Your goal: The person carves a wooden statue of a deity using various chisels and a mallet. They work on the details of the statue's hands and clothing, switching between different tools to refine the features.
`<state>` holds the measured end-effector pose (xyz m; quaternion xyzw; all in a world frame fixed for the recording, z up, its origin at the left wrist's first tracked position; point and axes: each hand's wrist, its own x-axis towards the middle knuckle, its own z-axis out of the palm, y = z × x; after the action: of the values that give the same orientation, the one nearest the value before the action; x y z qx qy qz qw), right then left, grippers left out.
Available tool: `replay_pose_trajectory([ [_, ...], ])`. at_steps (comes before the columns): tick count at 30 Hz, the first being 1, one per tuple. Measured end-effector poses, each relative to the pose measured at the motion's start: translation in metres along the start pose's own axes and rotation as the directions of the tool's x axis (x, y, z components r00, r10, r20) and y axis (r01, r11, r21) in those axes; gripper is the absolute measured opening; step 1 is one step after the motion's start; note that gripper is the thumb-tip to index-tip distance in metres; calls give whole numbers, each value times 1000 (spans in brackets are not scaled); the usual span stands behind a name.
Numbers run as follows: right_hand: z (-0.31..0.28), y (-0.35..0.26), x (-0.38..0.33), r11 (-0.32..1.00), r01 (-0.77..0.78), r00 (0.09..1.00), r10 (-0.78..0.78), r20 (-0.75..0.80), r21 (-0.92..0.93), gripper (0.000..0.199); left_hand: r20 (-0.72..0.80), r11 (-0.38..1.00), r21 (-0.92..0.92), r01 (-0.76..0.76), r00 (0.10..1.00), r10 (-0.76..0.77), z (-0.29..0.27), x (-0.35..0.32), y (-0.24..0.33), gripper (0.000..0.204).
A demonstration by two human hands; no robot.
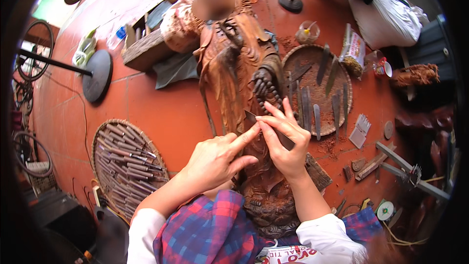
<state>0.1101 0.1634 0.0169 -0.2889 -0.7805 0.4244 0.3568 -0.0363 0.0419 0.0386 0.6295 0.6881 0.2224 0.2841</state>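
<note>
Steel chisel (269, 129) in right-hand grip (286, 139)

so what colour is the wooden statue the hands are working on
Reddish-brown carved wood; the wooden statue shows best in the head view, lying on the orange-red tiled floor.

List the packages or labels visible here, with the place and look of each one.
Printed packet: right of the round tray, flat, red, green and white.
White sack: upper right, bulging, plain.
Plastic bottle: upper left floor, clear, blue label.
No screens or signs.
</note>
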Motion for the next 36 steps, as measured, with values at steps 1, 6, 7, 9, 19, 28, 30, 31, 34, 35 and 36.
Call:
replay_pose_trajectory([
  [1,-3,0,0,999,24,998,-21,66,-45,14,26,1000,-11,25,999,-25,1,-3,0,66],
  [6,3,2,0,999,-18,1000,19,-24,43,15,17,1000,29,-9,1000,9,0,3,-4,70],
  [7,3,2,-2,1000,0,1000,0,-18,27,15,-8,999,20,-30,1000,30,3,2,-7,70],
  [9,0,3,0,999,40,999,-39,30,-27,14,38,1000,-20,10,999,-9,4,-6,-4,69],
  [19,-6,-1,2,997,49,994,-42,102,-62,13,83,998,-47,45,996,-41,3,-11,-3,70],
  [28,-4,-1,2,998,30,996,-26,82,-49,13,55,1000,-6,31,998,-31,2,-9,-2,73],
  [30,-1,-3,3,999,-34,998,33,44,18,13,63,999,-27,35,997,-34,0,-5,-3,68],
  [31,0,-2,3,997,-56,998,56,12,52,13,46,1000,-12,20,999,-20,-2,-1,-1,68],
  [34,2,-3,1,998,-32,999,33,-26,47,14,34,1000,10,0,999,-1,-7,2,-2,67],
  [35,0,-3,1,999,-15,1000,15,0,30,14,38,1000,0,11,999,-11,-3,-4,-1,67],
  [36,-2,-3,1,1000,1,1000,-2,27,13,14,42,1000,-10,22,999,-21,0,-8,0,66],
])
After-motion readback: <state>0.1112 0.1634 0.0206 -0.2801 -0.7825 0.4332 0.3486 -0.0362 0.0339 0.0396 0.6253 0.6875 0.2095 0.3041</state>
